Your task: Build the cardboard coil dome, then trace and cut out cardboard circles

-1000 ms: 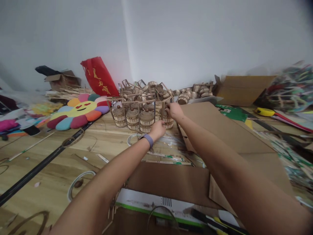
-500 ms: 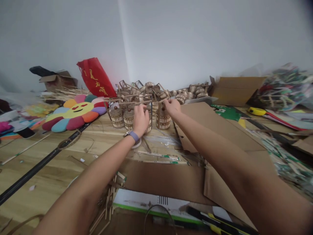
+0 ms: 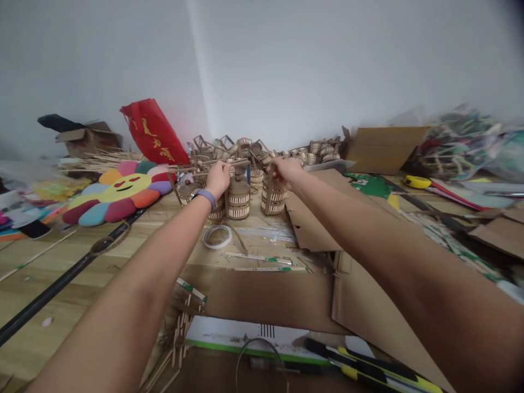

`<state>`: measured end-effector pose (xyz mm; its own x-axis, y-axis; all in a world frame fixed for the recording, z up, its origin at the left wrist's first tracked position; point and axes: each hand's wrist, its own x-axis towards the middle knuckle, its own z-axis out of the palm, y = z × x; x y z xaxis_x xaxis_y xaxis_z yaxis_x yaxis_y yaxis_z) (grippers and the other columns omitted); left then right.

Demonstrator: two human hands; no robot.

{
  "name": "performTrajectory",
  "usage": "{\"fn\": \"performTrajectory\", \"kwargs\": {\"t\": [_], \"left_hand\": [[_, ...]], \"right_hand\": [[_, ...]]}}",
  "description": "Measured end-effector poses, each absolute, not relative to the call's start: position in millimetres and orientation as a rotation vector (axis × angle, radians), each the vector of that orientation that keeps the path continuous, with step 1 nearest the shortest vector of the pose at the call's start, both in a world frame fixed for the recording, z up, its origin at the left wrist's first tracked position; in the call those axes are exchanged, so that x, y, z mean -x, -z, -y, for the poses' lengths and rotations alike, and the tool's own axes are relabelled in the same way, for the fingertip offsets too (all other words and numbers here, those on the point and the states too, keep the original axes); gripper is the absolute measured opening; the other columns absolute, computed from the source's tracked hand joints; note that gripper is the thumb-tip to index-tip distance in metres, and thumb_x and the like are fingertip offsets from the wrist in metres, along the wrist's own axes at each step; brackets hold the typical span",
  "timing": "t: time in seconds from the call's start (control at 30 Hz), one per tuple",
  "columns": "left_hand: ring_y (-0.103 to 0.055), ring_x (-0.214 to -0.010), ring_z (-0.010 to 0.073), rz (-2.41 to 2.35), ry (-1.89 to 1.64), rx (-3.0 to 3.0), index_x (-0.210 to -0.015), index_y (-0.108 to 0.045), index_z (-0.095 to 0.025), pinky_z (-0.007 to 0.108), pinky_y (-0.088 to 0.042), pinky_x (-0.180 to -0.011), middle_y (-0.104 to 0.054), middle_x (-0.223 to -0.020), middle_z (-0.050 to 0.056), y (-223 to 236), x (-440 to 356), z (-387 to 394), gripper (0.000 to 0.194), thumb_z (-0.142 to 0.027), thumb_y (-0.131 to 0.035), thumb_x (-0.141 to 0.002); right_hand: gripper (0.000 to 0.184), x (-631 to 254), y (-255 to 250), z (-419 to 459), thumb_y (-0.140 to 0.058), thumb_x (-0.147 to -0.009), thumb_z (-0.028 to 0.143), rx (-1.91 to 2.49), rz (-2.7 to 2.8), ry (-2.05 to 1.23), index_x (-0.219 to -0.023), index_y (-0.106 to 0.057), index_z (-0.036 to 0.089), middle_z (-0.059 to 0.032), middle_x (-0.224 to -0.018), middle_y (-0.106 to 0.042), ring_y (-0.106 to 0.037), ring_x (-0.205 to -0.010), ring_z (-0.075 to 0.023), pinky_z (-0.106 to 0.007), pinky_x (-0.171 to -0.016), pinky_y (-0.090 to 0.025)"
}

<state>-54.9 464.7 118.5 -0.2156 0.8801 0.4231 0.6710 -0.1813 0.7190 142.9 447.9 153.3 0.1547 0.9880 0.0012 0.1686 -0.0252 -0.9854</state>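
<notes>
My right hand [image 3: 285, 172] is closed at the top of the handle of a small slatted bamboo basket [image 3: 273, 199], which stands upright on the table. To its left, my left hand [image 3: 218, 177] wears a purple wristband, its fingers bent together at a flat wooden handle bar [image 3: 237, 162] above a row of similar baskets. Just right of that hand stands a lidded basket [image 3: 238, 202]. Another lidded basket [image 3: 188, 191] is at the left end of the row, partly behind the wrist. The left fingertips are partly hidden.
More small baskets [image 3: 313, 155] are heaped along the wall. A white tape roll [image 3: 218, 237] lies nearer me. Flat cardboard [image 3: 315, 210] spreads to the right, a flower cushion [image 3: 125, 188] lies left, and yellow-black cutters [image 3: 368, 365] are at the front.
My left hand has shifted left and up, uncovering the lidded basket and the tape roll. My right hand stays at its basket's handle. The view has turned slightly right.
</notes>
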Motion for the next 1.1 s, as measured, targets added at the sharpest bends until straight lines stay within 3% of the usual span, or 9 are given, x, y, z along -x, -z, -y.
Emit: {"fn": "performTrajectory", "kwargs": {"t": [0.1,0.2,0.3,0.37,0.97,1.1], "left_hand": [[-0.066,-0.101,0.0226,-1.818,-1.383,-1.797,-0.120,-0.061,-0.016,0.044,-0.057,-0.086,-0.064,-0.120,0.009,-127.5,40.6,-471.5,0.031,-0.035,-0.061,-0.095],[-0.066,-0.101,0.0226,-1.801,-1.411,-1.764,-0.121,-0.061,-0.016,0.044,-0.057,-0.085,-0.064,-0.120,0.009,-129.5,22.6,-478.5,0.031,-0.035,-0.061,-0.095],[-0.065,-0.102,0.0231,-1.791,-1.435,-1.721,-0.122,-0.060,-0.017,0.044,-0.057,-0.086,-0.064,-0.122,0.009,-126.6,4.7,-485.0,0.032,-0.035,-0.061,-0.095],[-0.065,-0.102,0.0232,-1.782,-1.442,-1.686,-0.123,-0.060,-0.017,0.044,-0.057,-0.086,-0.063,-0.122,0.009,-123.3,-6.2,-489.4,0.033,-0.035,-0.061,-0.095],[-0.066,-0.102,0.0230,-1.668,-1.403,-1.484,-0.124,-0.058,-0.017,0.043,-0.057,-0.085,-0.063,-0.123,0.009,-95.1,-38.0,-507.2,0.034,-0.034,-0.061,-0.095],[-0.065,-0.104,0.0239,-1.646,-1.415,-1.563,-0.125,-0.058,-0.017,0.045,-0.057,-0.087,-0.062,-0.125,0.010,-97.0,-35.3,-501.3,0.035,-0.034,-0.062,-0.095]], "right_hand": [[0.032,-158.0,-171.6,-439.5,-0.062,-0.096,0.034,1.384,1.198,-0.956,-0.123,-0.060,0.017,-0.0086,-0.121,-0.064,-0.066,-0.100,-0.0226,-0.043,-0.084,-0.057],[0.020,-170.9,-184.7,-429.8,-0.059,-0.097,0.031,1.351,1.195,-0.894,-0.103,-0.066,0.014,-0.0065,-0.101,-0.069,-0.066,-0.079,-0.0164,-0.032,-0.069,-0.056],[0.024,-180.3,-190.8,-421.1,-0.053,-0.094,0.020,1.310,1.192,-0.851,-0.073,-0.063,0.015,-0.0049,-0.075,-0.067,-0.052,-0.054,-0.0106,-0.023,-0.048,-0.041],[0.026,-184.3,-192.1,-416.4,-0.051,-0.090,0.017,1.286,1.190,-0.848,-0.065,-0.059,0.017,-0.0036,-0.066,-0.063,-0.043,-0.047,-0.0093,-0.023,-0.042,-0.033],[0.028,-181.5,-186.0,-395.9,-0.052,-0.089,0.017,1.164,1.238,-1.007,-0.061,-0.055,0.018,0.0018,-0.050,-0.050,-0.034,-0.041,-0.0079,-0.022,-0.040,-0.027],[0.026,-173.9,-182.9,-396.3,-0.053,-0.090,0.017,1.113,1.280,-1.089,-0.064,-0.055,0.017,0.0009,-0.057,-0.057,-0.033,-0.041,-0.0063,-0.020,-0.039,-0.026]]}}
